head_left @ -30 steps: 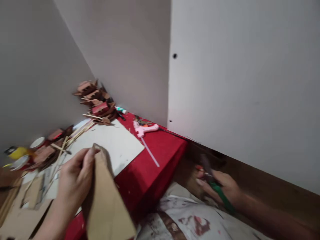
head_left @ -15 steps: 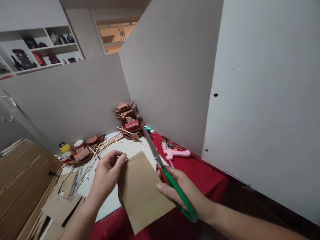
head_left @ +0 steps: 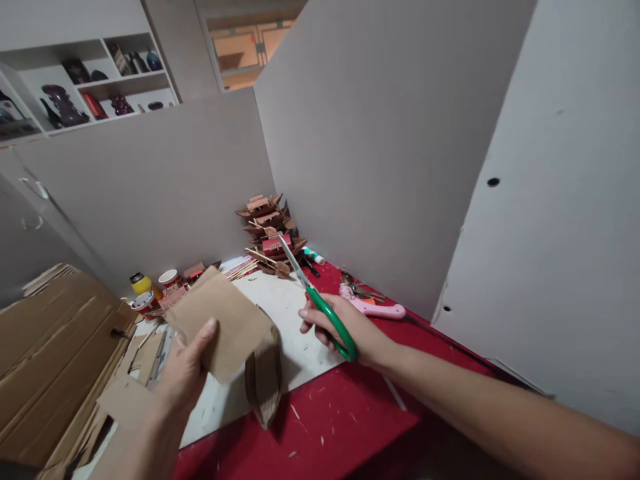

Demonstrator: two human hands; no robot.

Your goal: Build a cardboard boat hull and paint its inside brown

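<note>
Cardboard (head_left: 233, 317) | left hand (head_left: 184, 370) clamped its edge beneath the thumb, apparently for steadiness | right hand (head_left: 356, 327) closed round scissors (head_left: 317, 298), blades pointed ahead, likely for safety

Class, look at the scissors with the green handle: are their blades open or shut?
The scissors look shut: beyond the right hand, the blades run together as one narrow strip, with no visible gap.

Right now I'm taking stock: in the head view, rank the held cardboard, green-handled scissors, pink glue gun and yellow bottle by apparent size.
Largest to smallest:
Held cardboard
Green-handled scissors
Pink glue gun, partly covered
Yellow bottle, farther back
</note>
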